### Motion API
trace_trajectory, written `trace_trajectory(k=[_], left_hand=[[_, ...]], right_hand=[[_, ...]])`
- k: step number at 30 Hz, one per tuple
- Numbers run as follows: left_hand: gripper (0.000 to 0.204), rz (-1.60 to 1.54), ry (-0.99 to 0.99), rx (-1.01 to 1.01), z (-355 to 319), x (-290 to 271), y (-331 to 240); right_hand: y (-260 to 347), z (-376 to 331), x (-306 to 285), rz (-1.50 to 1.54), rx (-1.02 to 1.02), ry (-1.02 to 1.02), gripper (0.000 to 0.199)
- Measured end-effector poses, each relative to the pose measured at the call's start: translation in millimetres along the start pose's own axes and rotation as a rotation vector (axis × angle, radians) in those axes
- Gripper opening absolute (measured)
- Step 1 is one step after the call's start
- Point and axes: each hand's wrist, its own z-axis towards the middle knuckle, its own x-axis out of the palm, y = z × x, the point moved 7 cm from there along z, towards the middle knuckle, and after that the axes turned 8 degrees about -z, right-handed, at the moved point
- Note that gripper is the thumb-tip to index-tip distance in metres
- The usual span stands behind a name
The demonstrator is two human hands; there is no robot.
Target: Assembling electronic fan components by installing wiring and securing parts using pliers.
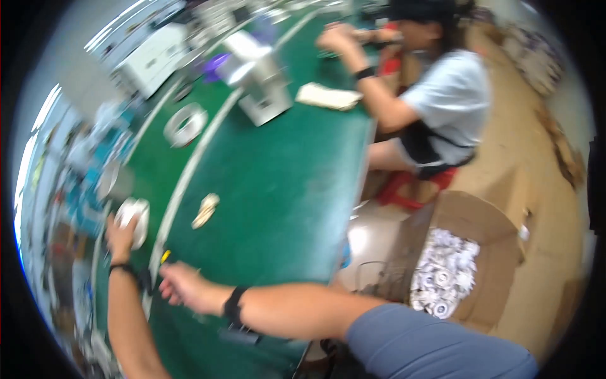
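Bright, even daylight enters from windows at the far left, glaring white there, while motion blur smears the whole fisheye view, the green surface bends toward a black rim, and shadows stay faint.

A green bench carries a tape roll and a machine.

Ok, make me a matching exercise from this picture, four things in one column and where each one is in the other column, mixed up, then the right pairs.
Things:
1. white roll
2. cardboard box
3. ring of white tape
4. red stool

Places:
A. on the floor beside the green table, full of small white parts
B. in the left hand
C. under the seated person
D. lying flat on the table, far side, near the grey machine

Pairs: 1-B, 2-A, 3-D, 4-C
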Motion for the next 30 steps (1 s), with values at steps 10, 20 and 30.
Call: trace_trajectory(k=[10, 20, 30], left_hand=[[0.113, -0.185, -0.077, -0.028, 55.2, 54.9, 52.7], [0.103, -0.228, -0.053, -0.065, -7.5, 29.5, -3.7], [0.088, -0.639, 0.039, 0.252, -247.3, -118.2, -13.4]], right_hand=[[-7.1, 4.0, -1.3, 0.150, 0.064, 0.002, 0.033], [1.1, 4.5, -18.1, 0.142, 0.036, -0.033, 0.032], [-3.5, 14.1, -25.4, 0.108, -0.026, -0.030, 0.033]])
